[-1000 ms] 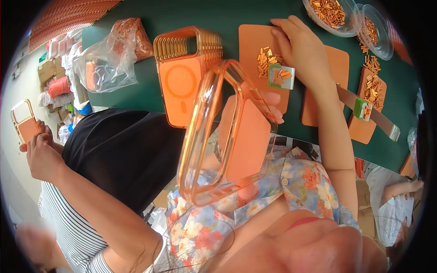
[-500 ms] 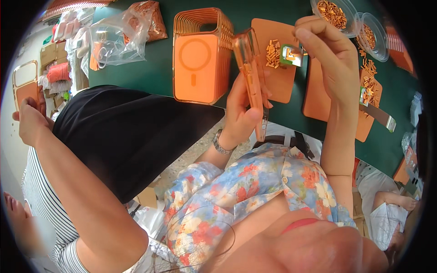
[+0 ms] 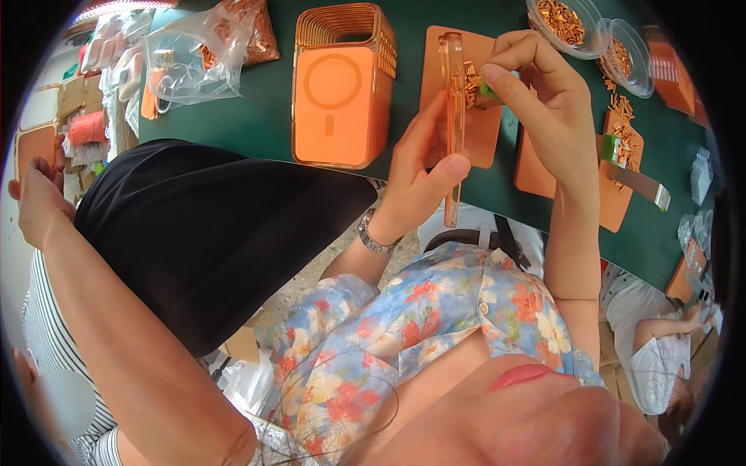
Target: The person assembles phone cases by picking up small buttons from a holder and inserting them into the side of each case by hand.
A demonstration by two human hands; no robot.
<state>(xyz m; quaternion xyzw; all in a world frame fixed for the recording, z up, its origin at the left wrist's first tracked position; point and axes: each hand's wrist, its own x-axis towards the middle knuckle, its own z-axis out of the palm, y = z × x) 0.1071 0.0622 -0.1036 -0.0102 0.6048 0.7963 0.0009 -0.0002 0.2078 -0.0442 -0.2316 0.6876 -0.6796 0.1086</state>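
My left hand (image 3: 412,172) grips a clear orange phone case (image 3: 453,124), turned edge-on to the view, thumb on one side and fingers behind it. Close by on the right, my right hand (image 3: 548,101) is closed in a pinch. A small green piece (image 3: 489,87) shows at its thumb tip; whether the fingers hold it or only cover it, I cannot tell. Behind the case lies an orange pad (image 3: 485,144) with a pile of small copper-coloured pieces (image 3: 471,76) on it. Left of my left hand stands a stack of orange phone cases (image 3: 330,116).
Tubs of copper pieces (image 3: 561,23) sit at the far right. A metal strip tool with a green part (image 3: 641,186) lies over another orange pad (image 3: 618,206). Plastic bags (image 3: 198,58) lie far left. At left, a co-worker's hand (image 3: 43,202) holds a case; another person sits at right.
The phone case has turned from a slant to nearly upright, edge-on. My right hand has moved left toward the case, and its thumb now covers part of the green-and-silver piece.
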